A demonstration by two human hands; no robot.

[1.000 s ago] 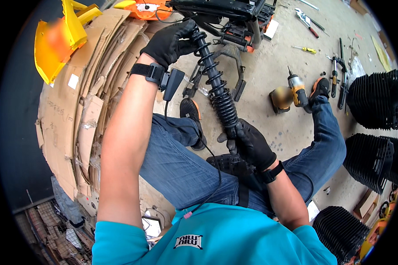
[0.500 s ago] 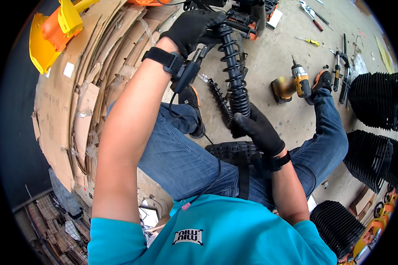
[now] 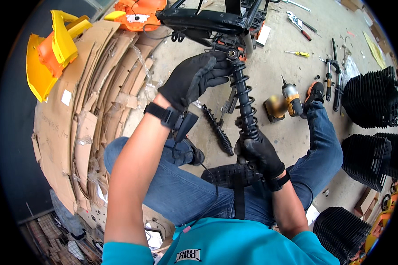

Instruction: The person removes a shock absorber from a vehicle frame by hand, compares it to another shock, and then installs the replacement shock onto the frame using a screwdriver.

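Note:
A black coil-spring shock absorber (image 3: 244, 99) stands tilted before me, its top eye bare just below a black metal frame (image 3: 203, 20). My right hand (image 3: 262, 154), in a black glove, is wrapped round its lower end. Beside the upper end, my gloved left hand (image 3: 195, 78) has its fingers stretched out flat, their tips at or very near the shock absorber; I cannot tell if they touch. On the floor between my legs lies a second, thinner shock absorber (image 3: 217, 130).
A yellow-black cordless drill (image 3: 292, 98) stands by my right shoe. Further right lie a yellow screwdriver (image 3: 298, 54), an adjustable wrench (image 3: 299, 25) and black rods (image 3: 334, 75). Black ribbed parts (image 3: 370, 98) are stacked at the right. Flattened cardboard (image 3: 77, 119) and yellow-orange panels (image 3: 53, 55) fill the left.
My left hand has loosened from the shock absorber's top, its fingers now straight, baring the eye. More of the black frame shows above. My right hand keeps its grip on the lower end.

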